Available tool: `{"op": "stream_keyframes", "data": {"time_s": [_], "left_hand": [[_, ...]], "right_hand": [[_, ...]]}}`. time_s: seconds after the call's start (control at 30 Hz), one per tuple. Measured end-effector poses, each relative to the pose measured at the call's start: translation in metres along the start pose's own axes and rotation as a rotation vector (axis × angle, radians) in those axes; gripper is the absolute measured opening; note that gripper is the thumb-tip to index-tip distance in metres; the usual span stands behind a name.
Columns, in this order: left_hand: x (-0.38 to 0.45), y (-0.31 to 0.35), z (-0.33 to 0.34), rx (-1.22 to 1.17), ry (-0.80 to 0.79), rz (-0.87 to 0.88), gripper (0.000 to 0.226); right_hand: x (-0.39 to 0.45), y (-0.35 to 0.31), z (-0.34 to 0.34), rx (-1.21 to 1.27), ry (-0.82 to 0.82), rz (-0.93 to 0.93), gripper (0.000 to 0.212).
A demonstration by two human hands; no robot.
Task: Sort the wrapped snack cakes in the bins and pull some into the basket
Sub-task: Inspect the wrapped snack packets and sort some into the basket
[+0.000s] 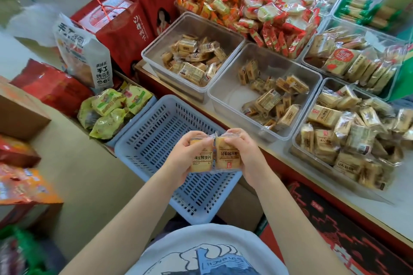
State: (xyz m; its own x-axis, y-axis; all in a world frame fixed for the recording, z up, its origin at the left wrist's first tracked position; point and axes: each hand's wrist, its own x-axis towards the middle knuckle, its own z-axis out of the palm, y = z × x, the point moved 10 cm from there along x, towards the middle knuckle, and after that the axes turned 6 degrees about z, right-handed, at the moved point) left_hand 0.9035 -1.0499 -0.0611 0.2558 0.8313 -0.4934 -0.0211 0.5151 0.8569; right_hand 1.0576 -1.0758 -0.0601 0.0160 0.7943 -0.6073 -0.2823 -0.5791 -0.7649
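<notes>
Over the blue basket [156, 140], the left hand [185, 154] grips one wrapped snack cake [201, 159] and the right hand [243, 154] grips another [226, 154], touching side by side. Beyond the basket, clear bins [223, 94] on the table [380, 210] hold more cakes.

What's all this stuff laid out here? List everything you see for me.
held snack cakes: two, tan, over the basket
basket: one, blue, empty, below the counter
clear bins: several, on the counter, holding tan cakes
red-orange snacks: a heap, behind the bins
green-yellow packets: several, left of the basket
red boxes: two at least, far left
left hand: holds one cake
right hand: holds the other
</notes>
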Motion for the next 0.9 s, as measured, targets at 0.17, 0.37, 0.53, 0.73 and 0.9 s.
{"op": "stream_keyframes", "data": {"time_s": [0.17, 0.37, 0.53, 0.73, 0.9], "left_hand": [[-0.013, -0.001, -0.007, -0.039, 0.080, -0.005, 0.009], [-0.031, 0.002, -0.013, -0.024, 0.154, 0.028, 0.005], [-0.038, 0.002, 0.001, 0.054, 0.065, -0.013, 0.048], [-0.041, 0.000, 0.023, 0.128, -0.009, -0.013, 0.052], [-0.040, -0.002, 0.034, 0.127, -0.045, -0.003, 0.047]], "right_hand": [[-0.005, 0.000, 0.006, 0.001, 0.032, -0.007, 0.017], [-0.013, 0.008, 0.015, -0.136, 0.009, -0.027, 0.016], [-0.028, -0.006, 0.009, -0.153, 0.014, -0.164, 0.020], [-0.040, -0.014, -0.009, -0.150, 0.050, -0.227, 0.010], [-0.049, -0.017, -0.015, -0.215, 0.147, -0.281, 0.012]]}}
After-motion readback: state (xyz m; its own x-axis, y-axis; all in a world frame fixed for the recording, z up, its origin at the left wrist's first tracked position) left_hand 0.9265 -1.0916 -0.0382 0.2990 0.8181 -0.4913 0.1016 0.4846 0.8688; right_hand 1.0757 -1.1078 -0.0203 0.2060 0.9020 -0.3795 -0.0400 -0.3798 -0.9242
